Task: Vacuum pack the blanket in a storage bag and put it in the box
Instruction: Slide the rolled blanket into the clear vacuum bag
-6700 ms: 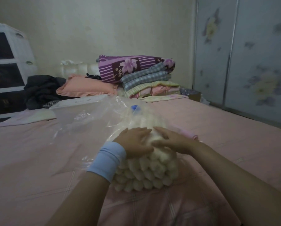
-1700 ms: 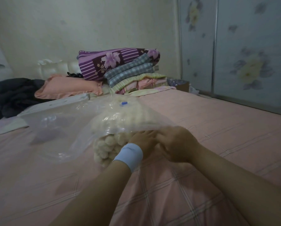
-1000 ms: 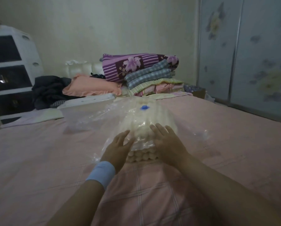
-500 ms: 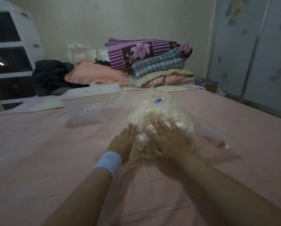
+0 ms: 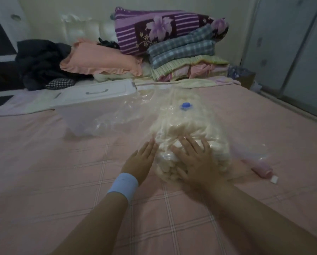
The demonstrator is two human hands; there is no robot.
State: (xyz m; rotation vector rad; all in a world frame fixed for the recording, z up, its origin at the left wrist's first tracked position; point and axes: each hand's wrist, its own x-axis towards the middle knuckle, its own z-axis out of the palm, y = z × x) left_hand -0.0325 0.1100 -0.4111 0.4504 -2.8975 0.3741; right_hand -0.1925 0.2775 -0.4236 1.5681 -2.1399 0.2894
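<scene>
**Head view: pressing the bagged blanket flat.** Seconds ago the cream blanket (image 5: 187, 129) bulged out of the near end of the storage bag (image 5: 154, 107). It now lies inside the clear film, at the centre of the bed (image 5: 43, 172). Just over a second ago both hands were curled at the bag's near edge. Now they are laid flat. The left hand (image 5: 141, 161) rests with straight fingers along the bundle's 9 o'clock flank, its grip released. The right hand (image 5: 196, 159) spreads over the 6 o'clock end, its grip likewise released and pressing down.

I judge this to be air being squeezed out ahead of sealing. I cannot tell whether the bag's mouth is closed. The blue valve (image 5: 186, 105) sits on top at the bundle's 12 o'clock, capped and unobstructed.

The box (image 5: 97, 105) stands at 10 o'clock of the bundle with its lid on. Loose film from the bag drapes against it, so the lid must come off before packing.

A pink cylinder (image 5: 261, 169) and a small white piece (image 5: 273, 179) lie at 4 o'clock, just beside the bag's slack corner. Folded bedding (image 5: 181, 48), a pillow (image 5: 100, 59) and dark clothes (image 5: 41, 61) are well apart at the bed's 12 o'clock end.
</scene>
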